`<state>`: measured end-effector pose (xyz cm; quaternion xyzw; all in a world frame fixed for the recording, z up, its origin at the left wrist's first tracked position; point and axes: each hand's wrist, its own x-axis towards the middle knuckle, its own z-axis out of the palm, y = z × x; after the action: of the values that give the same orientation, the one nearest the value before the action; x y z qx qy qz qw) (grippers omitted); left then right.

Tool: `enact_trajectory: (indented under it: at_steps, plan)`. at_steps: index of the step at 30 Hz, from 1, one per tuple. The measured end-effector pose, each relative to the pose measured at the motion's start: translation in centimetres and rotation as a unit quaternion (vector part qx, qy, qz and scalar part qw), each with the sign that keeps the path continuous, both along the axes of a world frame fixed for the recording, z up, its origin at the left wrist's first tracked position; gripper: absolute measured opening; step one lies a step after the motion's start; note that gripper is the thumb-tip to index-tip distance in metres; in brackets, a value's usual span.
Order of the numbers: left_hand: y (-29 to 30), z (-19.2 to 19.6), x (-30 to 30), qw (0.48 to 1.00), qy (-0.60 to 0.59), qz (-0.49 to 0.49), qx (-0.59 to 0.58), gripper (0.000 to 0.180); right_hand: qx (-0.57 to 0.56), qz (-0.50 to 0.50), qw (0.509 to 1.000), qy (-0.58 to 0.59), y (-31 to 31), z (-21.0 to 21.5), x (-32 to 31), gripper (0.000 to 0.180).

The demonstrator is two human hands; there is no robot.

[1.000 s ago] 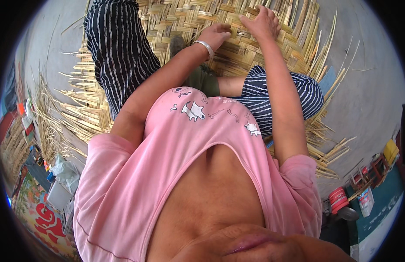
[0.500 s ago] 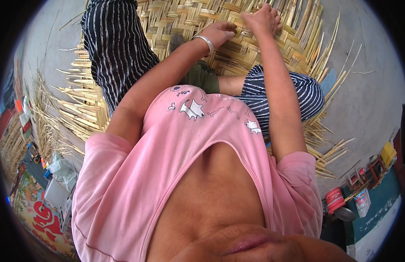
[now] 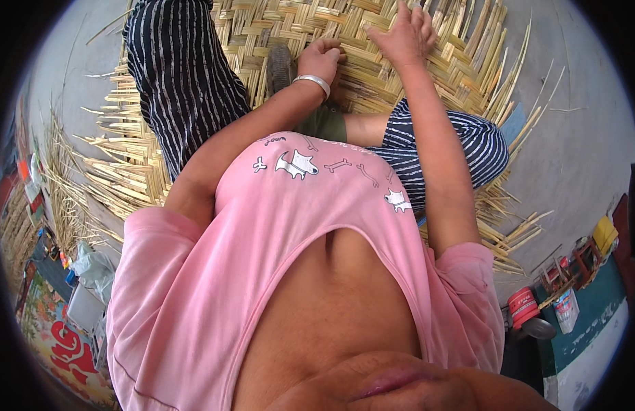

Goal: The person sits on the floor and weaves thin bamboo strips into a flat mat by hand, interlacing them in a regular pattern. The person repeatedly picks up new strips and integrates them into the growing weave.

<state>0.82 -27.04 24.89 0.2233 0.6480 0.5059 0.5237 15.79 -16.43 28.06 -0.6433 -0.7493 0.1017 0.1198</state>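
Head view: person seated on a woven bamboo mat (image 3: 427,89), looking down over own pink shirt (image 3: 276,274). Mat lies on a grey concrete floor (image 3: 578,137), herringbone weave, finished part under and ahead of the legs, loose unwoven strip ends fanning out at the left edge and at the lower right edge.

Left hand (image 3: 321,58) is down on the mat near top centre, fingers curled under, knuckles up, pressing on the strips; grip looks closed on the weave, but cannot tell if a single strip is pinched. Silver bangle (image 3: 312,81) on that wrist. A dark shoe (image 3: 281,67) sits just beside the left hand, on its left side.

Right hand (image 3: 400,38) is just right of the left one, near it but apart, palm down on the mat, fingers spread and partly bent, tips touching strips at the top of the frame; grip open-ish, nothing lifted clear of the mat.

Both legs in dark white-striped trousers (image 3: 173,82): left leg runs up along the left side over the mat, right knee bent at the right, resting on the mat.

Periphery: loose bamboo strip pile (image 3: 64,198) at far left on the floor, red patterned cloth (image 3: 64,342) lower left, red container (image 3: 523,307) and a yellow object (image 3: 605,234) lower right. Small stuff there too blurred to name.
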Motion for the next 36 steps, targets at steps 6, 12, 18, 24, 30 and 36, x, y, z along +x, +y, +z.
enact_trajectory:
  at_steps: [6,12,18,24,30,36]
  plan:
    - [-1.2,1.2,0.2,0.991,0.073,-0.076,-0.083,0.029,-0.055,0.001,0.998,-0.017,0.2,-0.6,-0.7,0.101]
    - [-2.1,1.7,1.2,0.987,0.111,-0.087,-0.080,0.033,-0.051,0.021,0.998,0.001,0.5,-0.9,0.2,0.103]
    - [-2.3,1.8,1.5,0.980,0.145,-0.119,-0.071,0.031,0.029,0.032,0.999,-0.010,0.9,-3.3,0.0,0.097]
    - [-2.2,1.5,1.7,0.979,0.148,-0.116,-0.078,0.029,0.007,0.018,1.000,0.012,1.1,-2.6,-0.8,0.100]
    - [-2.3,-0.2,1.3,0.981,0.135,-0.127,-0.055,0.027,-0.002,0.056,0.997,0.058,1.1,-1.9,1.3,0.099]
    - [-2.2,-0.6,1.5,0.967,0.198,-0.159,-0.025,0.027,0.028,0.049,0.998,0.019,0.7,-2.8,-0.1,0.106]
